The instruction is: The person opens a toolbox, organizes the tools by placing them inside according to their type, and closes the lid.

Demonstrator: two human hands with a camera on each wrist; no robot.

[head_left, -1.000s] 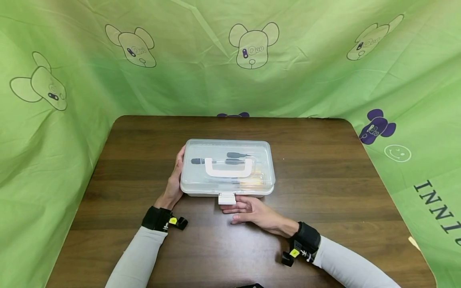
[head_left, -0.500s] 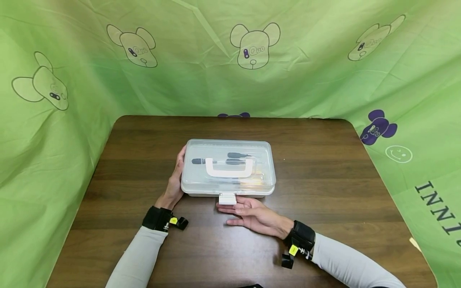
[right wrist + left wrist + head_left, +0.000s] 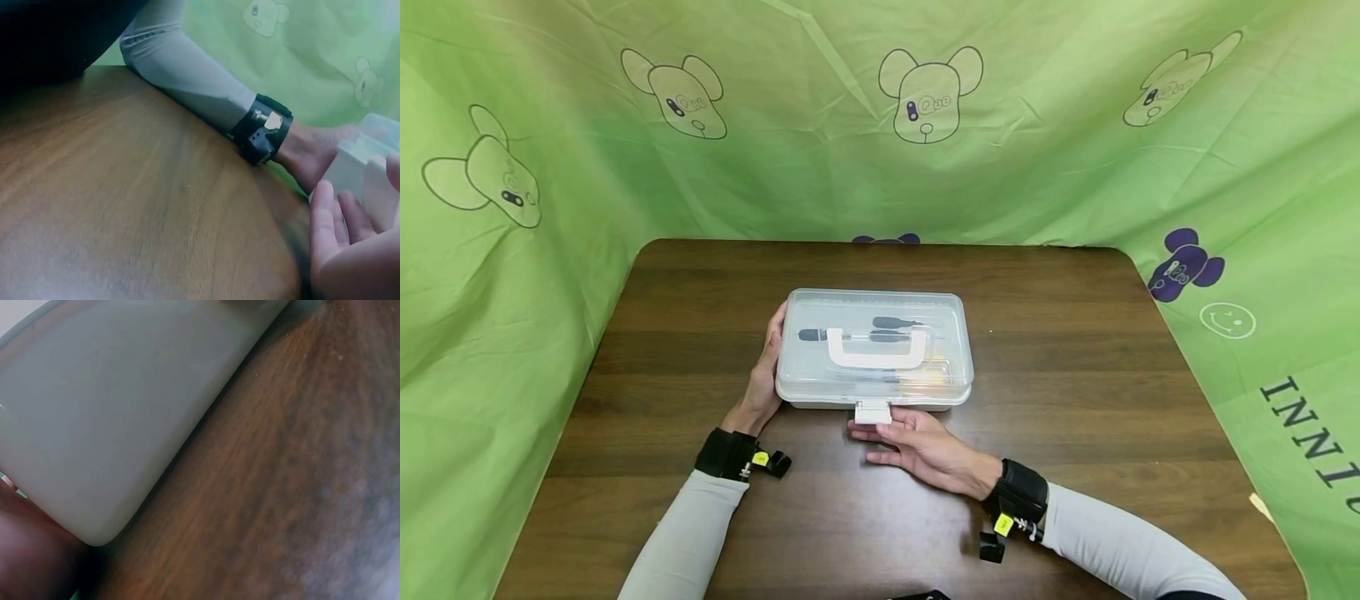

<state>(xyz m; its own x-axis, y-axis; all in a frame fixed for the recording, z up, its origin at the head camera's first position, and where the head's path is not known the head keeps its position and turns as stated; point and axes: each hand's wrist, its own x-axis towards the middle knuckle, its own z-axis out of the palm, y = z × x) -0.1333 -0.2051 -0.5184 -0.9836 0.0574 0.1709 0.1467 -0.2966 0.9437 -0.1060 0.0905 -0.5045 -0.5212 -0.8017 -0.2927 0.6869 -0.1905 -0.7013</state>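
A clear-lidded plastic toolbox (image 3: 850, 387) lies on the table, its lid down. A white carry handle (image 3: 876, 361) crosses the lid, and dark-handled tools (image 3: 895, 322) show through it. My left hand (image 3: 762, 392) rests along the toolbox's left end, its fingertips hidden behind the corner. In the left wrist view that hand is blurred at the lower left, against the box wall (image 3: 112, 425). My right hand (image 3: 936, 450) is palm up at the front, fingers extended. Some of its fingers reach under the white front latch (image 3: 872, 412), and a fingertip is at the latch's lower edge.
The brown wooden table (image 3: 1075, 350) surrounds the toolbox. A green patterned cloth (image 3: 805, 167) hangs behind and at both sides. A small black object (image 3: 925, 595) is cut off at the bottom edge.
My right hand has shifted slightly left along the front and turned palm up, its fingers reaching further under the latch. The left hand and toolbox look unmoved.
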